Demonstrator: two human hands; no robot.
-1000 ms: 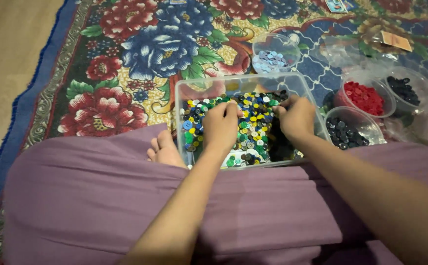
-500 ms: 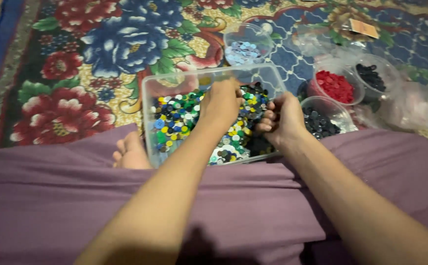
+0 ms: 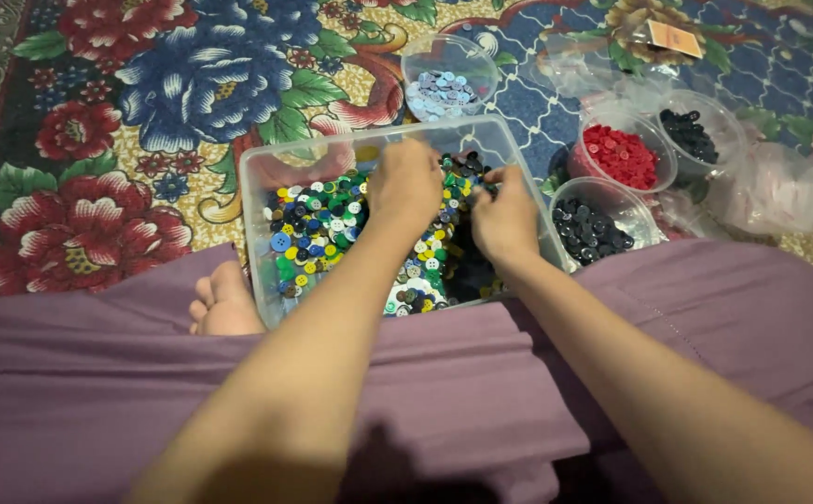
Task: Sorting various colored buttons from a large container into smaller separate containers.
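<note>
A clear plastic tub sits on the carpet in front of my lap, filled with mixed buttons in green, blue, yellow, white and black. Both my hands are inside it. My left hand rests palm down on the buttons near the tub's middle, fingers curled into the pile. My right hand is just to its right, fingertips pinched among dark buttons near the far right side. What the fingers hold is hidden.
Small clear cups stand around the tub: pale blue buttons behind it, red buttons, black buttons and dark grey buttons to the right. Plastic bags lie far right. My bare foot pokes out left of the tub.
Both hands have shifted a little toward the far side of the tub, working through the buttons. The view has tilted slightly.
</note>
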